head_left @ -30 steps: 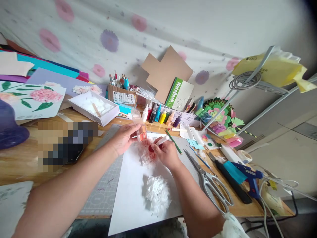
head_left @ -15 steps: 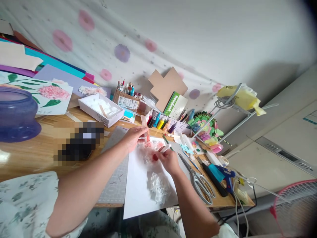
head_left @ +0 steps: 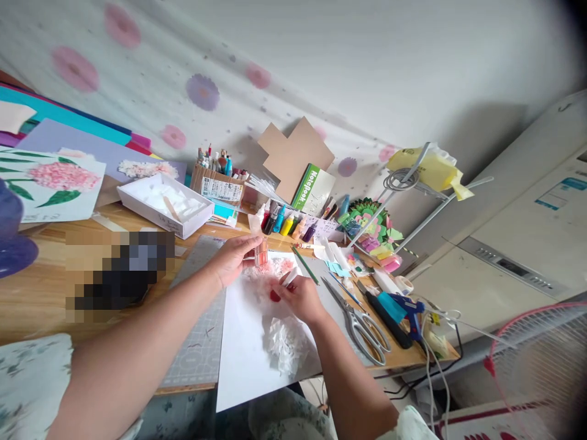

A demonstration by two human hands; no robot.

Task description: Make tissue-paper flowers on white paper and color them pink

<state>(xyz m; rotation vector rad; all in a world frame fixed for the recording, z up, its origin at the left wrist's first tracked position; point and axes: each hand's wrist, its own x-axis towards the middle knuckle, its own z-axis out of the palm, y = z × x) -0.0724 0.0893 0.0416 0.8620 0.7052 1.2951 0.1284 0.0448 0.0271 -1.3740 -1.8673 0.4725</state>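
My left hand (head_left: 233, 260) grips a small makeup palette (head_left: 261, 252) with pink and coral pans and a clear lid, tilted above the paper. In my right hand (head_left: 303, 299) is a white-handled brush (head_left: 290, 277), its handle pointing up; a dark red end (head_left: 275, 295) shows below the fingers. Beneath both hands lie fluffy, pink-tinted paper petals (head_left: 254, 278), partly hidden by the right hand. Nearer to me, a white ruffled paper flower (head_left: 285, 345) rests on the white sheet (head_left: 238, 373), which covers part of a grey cutting mat (head_left: 197, 324).
Scissors (head_left: 362, 330), a green pencil (head_left: 306, 266) and a blue glue gun (head_left: 414, 315) lie to the right. Paint bottles (head_left: 288, 225) line the back. A white box (head_left: 192, 225) holds white scraps, and a blue-purple vase (head_left: 18, 253) stands at far left.
The camera view has swung to the right, so everything sits further left. Both hands keep their holds, the palette and the brush staying over the pink petals.
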